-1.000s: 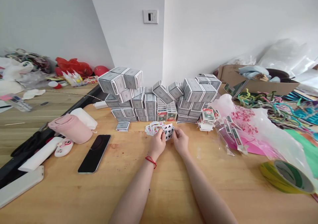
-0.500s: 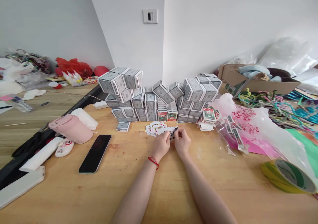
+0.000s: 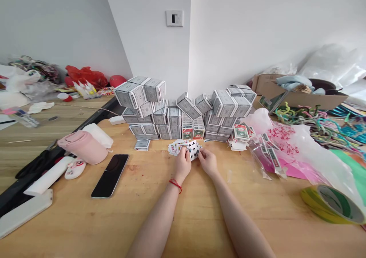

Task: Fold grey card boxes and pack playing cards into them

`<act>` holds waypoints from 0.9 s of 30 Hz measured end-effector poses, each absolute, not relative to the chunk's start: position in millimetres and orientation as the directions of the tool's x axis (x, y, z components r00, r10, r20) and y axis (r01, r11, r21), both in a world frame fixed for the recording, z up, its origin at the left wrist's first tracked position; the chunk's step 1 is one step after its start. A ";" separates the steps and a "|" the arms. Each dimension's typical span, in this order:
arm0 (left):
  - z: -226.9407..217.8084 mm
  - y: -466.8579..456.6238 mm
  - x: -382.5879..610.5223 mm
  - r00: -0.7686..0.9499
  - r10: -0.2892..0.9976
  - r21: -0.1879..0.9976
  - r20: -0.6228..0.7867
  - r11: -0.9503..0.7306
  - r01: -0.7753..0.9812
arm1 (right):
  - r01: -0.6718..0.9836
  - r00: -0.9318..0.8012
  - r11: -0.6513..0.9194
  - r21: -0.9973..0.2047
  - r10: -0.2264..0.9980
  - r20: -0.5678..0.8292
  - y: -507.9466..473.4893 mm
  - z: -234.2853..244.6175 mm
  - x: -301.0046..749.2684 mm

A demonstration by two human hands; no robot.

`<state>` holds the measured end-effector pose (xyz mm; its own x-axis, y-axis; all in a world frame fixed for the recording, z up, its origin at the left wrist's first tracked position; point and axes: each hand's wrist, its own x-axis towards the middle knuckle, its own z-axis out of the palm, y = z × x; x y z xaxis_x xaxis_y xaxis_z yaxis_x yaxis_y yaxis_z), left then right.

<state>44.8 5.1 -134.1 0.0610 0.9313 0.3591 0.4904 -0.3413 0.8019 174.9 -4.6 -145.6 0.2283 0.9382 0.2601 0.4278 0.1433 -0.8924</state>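
Observation:
Between my two hands, playing cards (image 3: 193,148) with black clubs face me, slightly fanned. My left hand (image 3: 182,164), with a red string at the wrist, pinches their left edge. On the right edge, the fingers of my right hand (image 3: 208,161) are closed on the cards too. Just behind them, a loose spread of face-up cards (image 3: 174,147) lies on the table, partly covered by my left hand. Farther back stands a wall of grey-patterned folded-card blocks (image 3: 161,131), with red and green card boxes (image 3: 187,133) in its middle.
To the left lie a black phone (image 3: 110,175), a pink tumbler (image 3: 85,147) and a single card block (image 3: 142,145). Opened card boxes (image 3: 240,133), a plastic bag (image 3: 303,147) and a yellow tape roll (image 3: 331,204) are on the right. A carton (image 3: 320,99) stands behind.
The held cards have turned so a clubs face shows toward me, upright. My left hand has shifted slightly left, and my hands are a little farther apart.

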 end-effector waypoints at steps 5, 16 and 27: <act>-135.8 5.0 46.1 0.131 0.951 0.881 0.280 -0.309 0.358 | 0.744 0.246 0.092 -0.662 0.883 0.399 -7.8 -143.5 167.4; -127.6 5.3 41.0 0.053 0.953 0.882 0.298 -0.296 0.367 | 0.199 0.256 0.116 -0.973 0.952 0.165 -7.7 -137.9 175.6; -124.8 6.4 35.8 0.105 0.968 0.946 0.228 -0.245 0.210 | -0.391 -0.027 -0.094 -0.916 0.995 -0.091 -6.4 -131.5 179.2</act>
<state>35.8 6.4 -124.8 0.1049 0.9681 0.2275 0.2102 -0.2452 0.9464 179.2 -6.4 -131.5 -0.0267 0.9955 -0.0912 -0.3907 -0.0944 -0.9156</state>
